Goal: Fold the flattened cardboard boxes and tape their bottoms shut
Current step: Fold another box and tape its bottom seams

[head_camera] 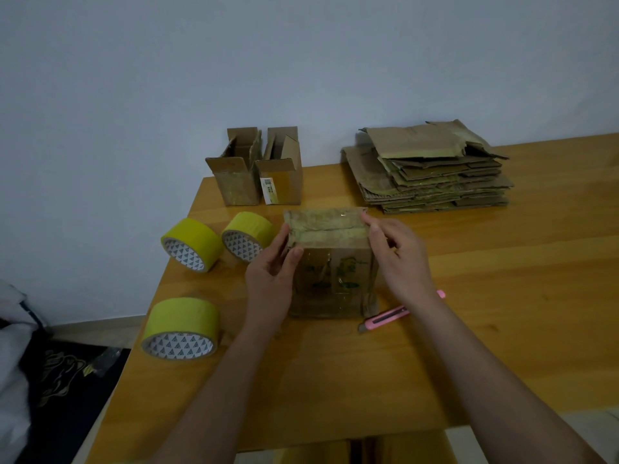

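A worn brown cardboard box (331, 279) stands on the wooden table (502, 296), its closed flaps facing up with a strip of yellow-green tape along the seam. My left hand (273, 276) grips its left side, thumb on the front face. My right hand (398, 256) holds the right side, fingertips on the top right corner. Three rolls of yellow tape lie to the left: one (191, 244), a second (248, 236) and a nearer one (181, 328). A stack of flattened boxes (432, 172) sits at the back right.
Two folded boxes (256, 165) stand open-topped at the table's back edge by the wall. A pink utility knife (392, 314) lies just right of the box, partly under my right wrist. Dark and white fabric lies on the floor at the left.
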### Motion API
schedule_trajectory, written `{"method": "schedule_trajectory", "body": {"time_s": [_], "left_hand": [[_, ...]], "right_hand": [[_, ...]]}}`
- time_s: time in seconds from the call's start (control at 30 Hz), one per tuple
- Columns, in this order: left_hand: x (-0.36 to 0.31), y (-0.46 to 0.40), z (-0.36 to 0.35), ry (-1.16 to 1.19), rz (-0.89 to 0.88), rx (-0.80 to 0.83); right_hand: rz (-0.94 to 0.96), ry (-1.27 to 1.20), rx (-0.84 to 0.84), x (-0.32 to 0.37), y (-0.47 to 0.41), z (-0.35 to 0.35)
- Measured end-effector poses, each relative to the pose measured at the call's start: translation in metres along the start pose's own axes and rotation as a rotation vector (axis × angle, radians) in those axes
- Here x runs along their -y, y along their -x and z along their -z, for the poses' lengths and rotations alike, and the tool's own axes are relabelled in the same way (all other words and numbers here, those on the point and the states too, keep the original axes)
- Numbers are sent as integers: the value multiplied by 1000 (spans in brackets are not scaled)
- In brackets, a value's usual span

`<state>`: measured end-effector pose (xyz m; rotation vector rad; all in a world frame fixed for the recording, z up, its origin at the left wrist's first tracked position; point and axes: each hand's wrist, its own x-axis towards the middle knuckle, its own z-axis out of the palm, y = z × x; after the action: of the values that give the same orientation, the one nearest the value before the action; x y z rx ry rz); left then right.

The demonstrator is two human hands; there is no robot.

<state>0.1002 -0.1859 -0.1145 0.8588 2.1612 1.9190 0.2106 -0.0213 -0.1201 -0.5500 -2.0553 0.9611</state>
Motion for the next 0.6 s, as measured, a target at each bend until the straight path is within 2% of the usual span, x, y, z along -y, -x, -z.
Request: {"method": "schedule_trajectory", "body": {"time_s": [0.2,0.33,0.47,0.6], "left_hand": [[0,0,-2,9,26,-68],[-4,2,-5,-45,2,-150],[-9,4,-1,-134,30,-205],[-24,8,10,-85,88,-124]], "right_hand": [[-124,-174,-119,9,8,-4],[-127,-148,-187,16,12,-4],[-194,-110,-137,24,10,3],[-293,-186,-58,34,12,19]]}}
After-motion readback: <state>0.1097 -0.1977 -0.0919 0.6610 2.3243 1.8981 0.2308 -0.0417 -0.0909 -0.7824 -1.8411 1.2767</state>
